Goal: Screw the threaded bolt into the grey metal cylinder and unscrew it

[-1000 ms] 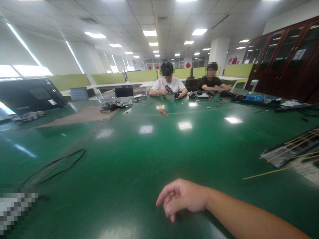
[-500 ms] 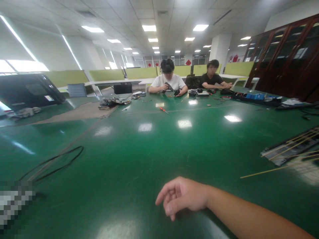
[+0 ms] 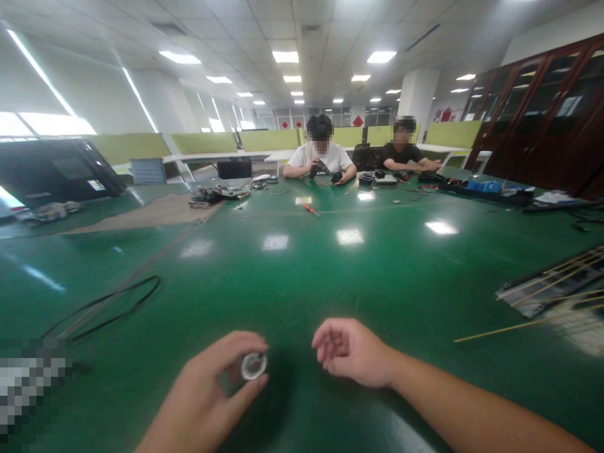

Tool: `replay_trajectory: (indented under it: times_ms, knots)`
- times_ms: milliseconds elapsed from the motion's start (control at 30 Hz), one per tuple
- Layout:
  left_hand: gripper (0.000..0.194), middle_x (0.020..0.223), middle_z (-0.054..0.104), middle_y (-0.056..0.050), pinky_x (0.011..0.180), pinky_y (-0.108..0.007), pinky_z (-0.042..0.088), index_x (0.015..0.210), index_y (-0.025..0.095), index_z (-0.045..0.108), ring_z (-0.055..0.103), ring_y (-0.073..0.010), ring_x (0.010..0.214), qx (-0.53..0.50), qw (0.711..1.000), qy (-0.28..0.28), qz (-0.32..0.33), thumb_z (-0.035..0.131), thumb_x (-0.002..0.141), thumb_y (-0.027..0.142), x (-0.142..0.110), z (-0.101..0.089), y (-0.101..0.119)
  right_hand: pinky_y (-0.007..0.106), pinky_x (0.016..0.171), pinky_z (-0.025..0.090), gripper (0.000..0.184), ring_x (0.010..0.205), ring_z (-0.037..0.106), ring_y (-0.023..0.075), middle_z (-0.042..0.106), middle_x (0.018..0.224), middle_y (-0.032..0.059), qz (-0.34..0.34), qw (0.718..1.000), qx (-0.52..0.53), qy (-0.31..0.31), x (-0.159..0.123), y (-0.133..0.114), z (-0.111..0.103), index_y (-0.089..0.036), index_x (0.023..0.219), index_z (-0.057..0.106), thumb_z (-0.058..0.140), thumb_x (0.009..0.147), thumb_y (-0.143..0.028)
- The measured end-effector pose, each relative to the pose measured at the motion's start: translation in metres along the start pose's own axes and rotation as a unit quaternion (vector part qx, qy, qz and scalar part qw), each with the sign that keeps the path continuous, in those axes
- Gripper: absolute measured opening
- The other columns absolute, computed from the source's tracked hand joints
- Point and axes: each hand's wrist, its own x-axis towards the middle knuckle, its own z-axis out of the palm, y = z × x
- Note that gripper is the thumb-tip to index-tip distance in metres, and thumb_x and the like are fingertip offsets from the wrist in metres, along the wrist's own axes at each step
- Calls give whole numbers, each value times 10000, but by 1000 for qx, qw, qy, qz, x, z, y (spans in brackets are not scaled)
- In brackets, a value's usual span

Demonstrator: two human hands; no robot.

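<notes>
My left hand has come in at the lower middle, closed between thumb and fingers on a small round object with a pale ring-shaped rim. Its end faces me; behind that the fingers hide most of it, so its exact kind is unclear. To the right, my right hand hovers over the green tabletop. Its fingers are loosely curled, with a gap to the thumb and nothing visible in the grasp. The two hands are apart.
A black cable loop lies at left. Thin yellow sticks and a grey panel are at right. Farther off lies a red screwdriver. Two people sit across the table, one in a white shirt, one in black.
My left hand has entered from below with the small round object in it. My right hand has shifted slightly right and up, its fingers more curled.
</notes>
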Motion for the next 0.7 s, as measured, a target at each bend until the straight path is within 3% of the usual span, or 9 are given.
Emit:
replay_trajectory:
  times_ms: [67, 133, 233, 467, 600, 700]
  knots:
    - [192, 913, 732, -17, 678, -227, 541, 959, 217, 722, 686, -175, 766, -40, 994, -93, -34, 717, 771, 185, 24, 24, 5, 222, 644, 443, 461, 704, 558, 102, 610, 846, -5, -49, 990, -96, 87, 1, 0, -4, -163, 1003, 613, 561, 594, 44]
    - [219, 895, 726, -17, 730, -261, 533, 964, 220, 730, 677, -187, 799, -71, 988, -127, -51, 701, 763, 138, 42, 45, 7, 212, 613, 430, 562, 733, 554, 112, 596, 909, 7, -73, 972, -178, 135, 1, 0, -6, -179, 1078, 584, 522, 576, 65]
    - [211, 930, 717, -36, 790, -296, 523, 999, 223, 730, 667, -201, 865, -110, 986, -120, -28, 696, 799, 169, 48, 61, 3, 223, 623, 439, 630, 773, 559, 130, 602, 976, 18, -89, 955, -247, 138, -1, -2, -5, -202, 1167, 537, 543, 590, 49]
    - [387, 954, 698, -56, 715, -252, 539, 1263, 250, 639, 671, -172, 820, -147, 981, -102, 77, 630, 882, 182, 29, 59, -17, 265, 723, 448, 496, 795, 573, 146, 619, 973, -3, -92, 936, -316, 121, -4, -8, 3, -229, 1066, 551, 587, 619, -16]
    - [429, 917, 733, -39, 708, -240, 550, 1211, 250, 651, 700, -171, 783, -144, 984, -63, 84, 669, 800, 129, 28, 66, -13, 269, 731, 447, 472, 795, 580, 153, 621, 947, -7, -94, 936, -315, 127, -6, -6, 4, -230, 1044, 556, 590, 620, -24]
    - [369, 898, 749, -14, 722, -241, 551, 1049, 235, 680, 714, -178, 774, -125, 991, -45, 34, 722, 703, 112, 28, 69, -10, 271, 730, 444, 467, 792, 585, 152, 627, 944, -14, -99, 936, -315, 125, -8, -4, 4, -233, 1041, 559, 598, 624, -27]
